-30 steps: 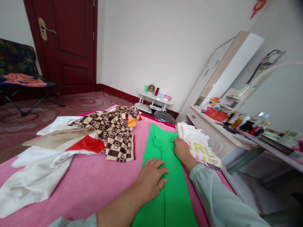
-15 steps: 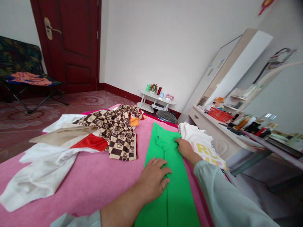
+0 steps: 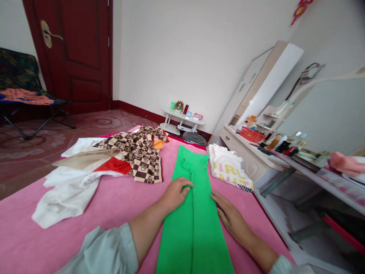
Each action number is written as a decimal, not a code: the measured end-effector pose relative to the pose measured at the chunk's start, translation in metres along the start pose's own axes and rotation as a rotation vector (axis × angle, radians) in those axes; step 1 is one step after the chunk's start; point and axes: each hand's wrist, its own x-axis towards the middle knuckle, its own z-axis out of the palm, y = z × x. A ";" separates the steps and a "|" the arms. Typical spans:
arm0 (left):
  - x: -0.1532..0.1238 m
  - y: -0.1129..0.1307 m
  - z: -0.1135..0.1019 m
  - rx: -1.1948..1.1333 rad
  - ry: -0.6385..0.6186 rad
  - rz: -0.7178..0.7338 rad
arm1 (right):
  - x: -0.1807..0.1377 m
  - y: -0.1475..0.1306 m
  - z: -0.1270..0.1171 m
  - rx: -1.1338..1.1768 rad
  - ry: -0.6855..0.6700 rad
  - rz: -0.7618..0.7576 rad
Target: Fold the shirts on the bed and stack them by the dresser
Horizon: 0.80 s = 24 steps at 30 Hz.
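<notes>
A green garment [image 3: 196, 228] lies in a long, flat strip down the bed, with a seam or fold line along its middle. At its far end the cloth is slightly rumpled. My left hand [image 3: 176, 195] rests on the garment's left half, fingers loosely curved and lying on the cloth near the middle line. Along the right edge, my right hand [image 3: 231, 217] has its fingers stretched out, the fingertips touching that edge. Neither hand grips the fabric. Just right of the garment's far part sits a folded white T-shirt [image 3: 228, 163] with yellow and pink letters.
On the pink bed cover [image 3: 122, 213] at the left lies a loose heap with a brown checked garment [image 3: 146, 163] and white clothes [image 3: 68, 201]. A dressing table [image 3: 239, 146] holding a red basket [image 3: 252, 134] stands at the right. A folding chair [image 3: 25, 99] is by the door.
My right hand has come back toward me along the garment's right edge, its fingers now straighter. My left hand has shifted slightly forward on the cloth. The camera view has turned a little right.
</notes>
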 end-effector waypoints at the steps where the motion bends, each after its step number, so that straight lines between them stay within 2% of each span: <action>1: 0.001 -0.001 0.000 -0.014 0.005 -0.004 | -0.013 -0.009 -0.004 0.011 -0.021 0.000; 4: -0.001 -0.003 0.000 -0.008 -0.019 -0.018 | -0.042 -0.037 -0.020 0.026 -0.097 -0.073; 7: -0.013 -0.003 -0.010 0.040 -0.138 -0.014 | -0.061 -0.059 -0.032 0.022 -0.149 -0.191; 9: -0.028 0.000 -0.027 0.057 -0.280 0.005 | -0.070 -0.070 -0.038 0.016 -0.183 -0.254; 13: -0.067 0.019 -0.077 0.043 -0.603 0.058 | -0.081 -0.083 -0.042 0.043 -0.215 -0.308; 15: -0.084 0.034 -0.097 0.043 -0.692 0.054 | -0.082 -0.085 -0.040 0.075 -0.209 -0.304; 18: -0.102 0.051 -0.107 0.082 -0.682 0.059 | -0.080 -0.085 -0.036 0.116 -0.179 -0.301; 21: -0.110 0.061 -0.098 0.142 -0.610 0.135 | -0.074 -0.084 -0.035 0.160 -0.143 -0.288; 24: -0.114 0.071 -0.088 0.164 -0.532 0.204 | -0.069 -0.092 -0.043 0.244 -0.100 -0.279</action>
